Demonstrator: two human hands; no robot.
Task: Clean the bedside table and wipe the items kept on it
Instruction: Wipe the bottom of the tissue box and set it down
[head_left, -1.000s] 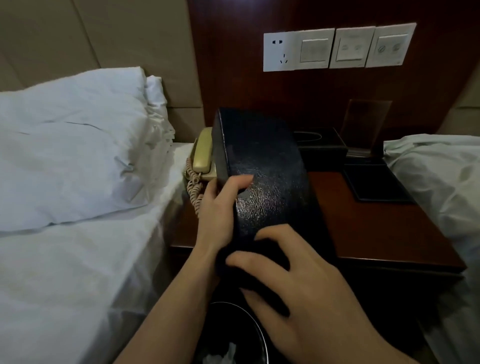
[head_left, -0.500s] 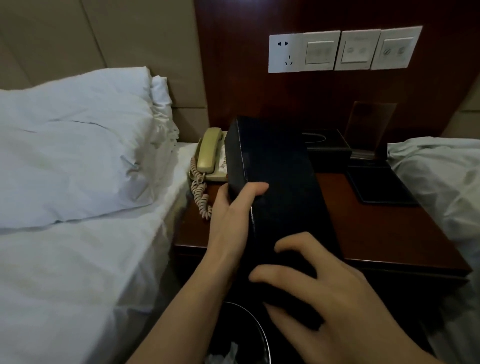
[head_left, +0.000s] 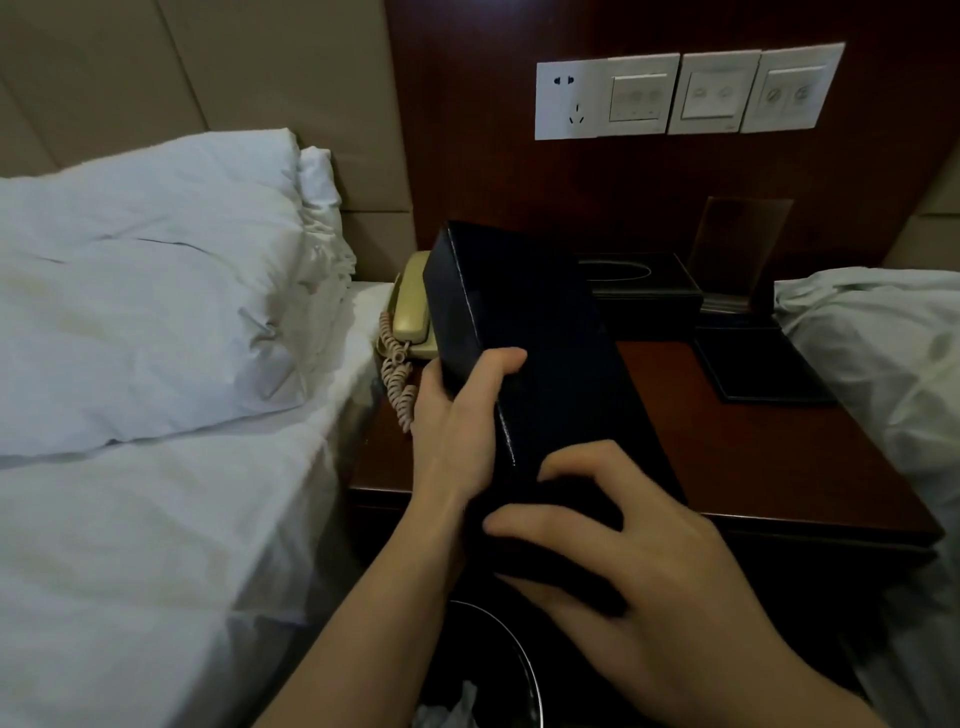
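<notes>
Head view: left hand (head_left: 457, 431) clamps the dark box (head_left: 535, 364), lifted above the counter (head_left: 779, 467); right hand (head_left: 639, 561) presses a dark cloth (head_left: 561, 499), fingers curled, on its near end. Wiping step; next, probably other faces.

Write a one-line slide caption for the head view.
Left hand grips a dark box above the bedside table while the right hand presses a dark cloth against it.

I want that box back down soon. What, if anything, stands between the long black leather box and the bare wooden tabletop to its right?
Nothing visible. The long black leather box, gripped by the left hand, sits beside bare tabletop; the flat black tray lies farther back.
</notes>
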